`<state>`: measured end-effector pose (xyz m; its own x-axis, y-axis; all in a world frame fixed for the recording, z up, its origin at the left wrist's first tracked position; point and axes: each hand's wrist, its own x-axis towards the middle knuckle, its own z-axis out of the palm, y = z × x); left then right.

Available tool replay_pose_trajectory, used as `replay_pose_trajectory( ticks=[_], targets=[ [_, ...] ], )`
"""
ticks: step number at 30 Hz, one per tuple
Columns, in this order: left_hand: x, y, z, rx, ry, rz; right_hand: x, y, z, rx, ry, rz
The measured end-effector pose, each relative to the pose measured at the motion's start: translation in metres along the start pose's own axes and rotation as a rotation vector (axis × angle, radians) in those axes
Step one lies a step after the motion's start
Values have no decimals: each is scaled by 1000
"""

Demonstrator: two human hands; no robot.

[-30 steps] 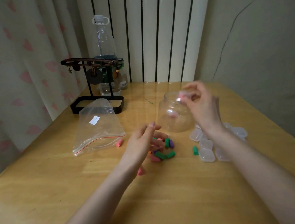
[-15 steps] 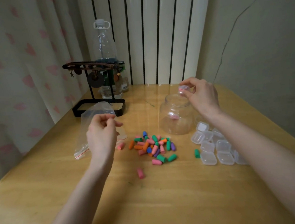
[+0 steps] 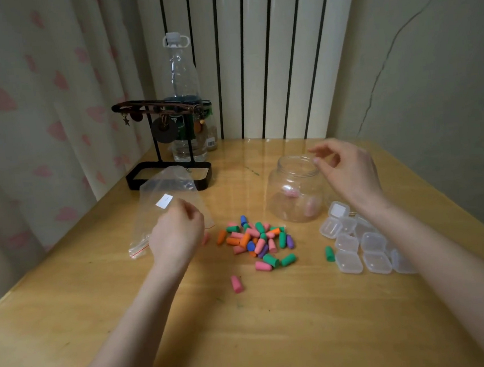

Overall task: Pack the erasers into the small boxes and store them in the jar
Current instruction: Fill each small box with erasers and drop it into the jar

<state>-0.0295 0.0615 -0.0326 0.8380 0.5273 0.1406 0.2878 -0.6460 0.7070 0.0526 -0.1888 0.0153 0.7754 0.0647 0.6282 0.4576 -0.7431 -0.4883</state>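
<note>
Wooden table [image 3: 249,343]: empty right hand [image 3: 351,173], fingers apart, over clear plastic jar [image 3: 283,206]; left hand [image 3: 176,236] curled, contents unseen. Next, likely load another small translucent box [image 3: 348,261] with coloured erasers [image 3: 257,240].

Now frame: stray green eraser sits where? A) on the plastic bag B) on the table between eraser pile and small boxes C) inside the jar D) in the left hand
B: the green eraser lies alone on the table, right of the eraser pile and just left of the small boxes.
</note>
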Motion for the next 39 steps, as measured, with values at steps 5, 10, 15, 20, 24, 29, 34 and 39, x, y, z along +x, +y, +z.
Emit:
replay_pose_trajectory(
  ticks=[5,10,15,20,24,29,34,39],
  targets=[
    [-3,-7,16,361,-187,81,-38,26,-2,-396,-443,56],
    [2,-16,20,412,-194,132,-42,40,3,-439,-534,144],
    [6,-20,18,336,-154,165,-35,32,6,-383,-685,158],
    [6,-20,19,413,-53,191,-44,34,10,-298,-666,106],
    [6,-21,17,310,-19,237,-53,36,9,-102,-497,97],
    [-6,-2,8,202,-90,301,-63,6,-15,159,-233,140],
    [-24,8,18,294,-338,348,-79,-17,-20,640,-418,325],
    [-23,7,14,346,-446,345,-90,-24,-20,913,-576,421]
  ],
)
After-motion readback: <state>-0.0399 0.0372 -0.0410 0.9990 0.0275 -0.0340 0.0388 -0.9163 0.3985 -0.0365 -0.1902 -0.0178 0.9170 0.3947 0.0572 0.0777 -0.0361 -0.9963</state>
